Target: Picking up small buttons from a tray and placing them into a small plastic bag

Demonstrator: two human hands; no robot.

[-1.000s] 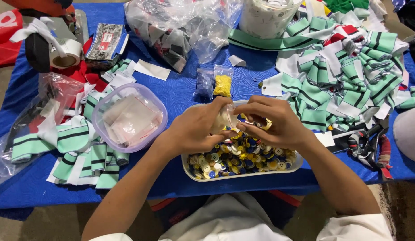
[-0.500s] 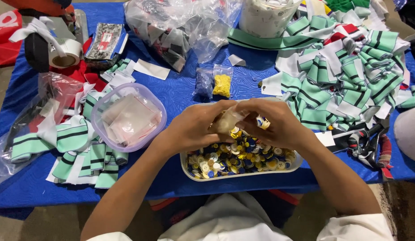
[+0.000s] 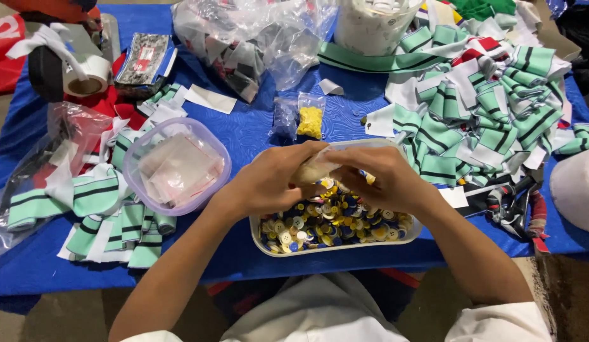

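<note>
Above the button tray (image 3: 269,244), both hands now closer around the small bag (image 3: 313,170).

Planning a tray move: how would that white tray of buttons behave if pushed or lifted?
The white tray is heaped with loose buttons, so probably heavy for its size. Its shallow rim suggests buttons may spill if tilted. On the blue cloth it likely drags rather than slides.

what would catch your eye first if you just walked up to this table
Most likely the tray of mixed buttons, yellow, blue and white, at the near edge of the blue table, with the left hand and right hand meeting over it around a small clear bag. To the right sprawls a heap of green striped fabric pieces.
</note>
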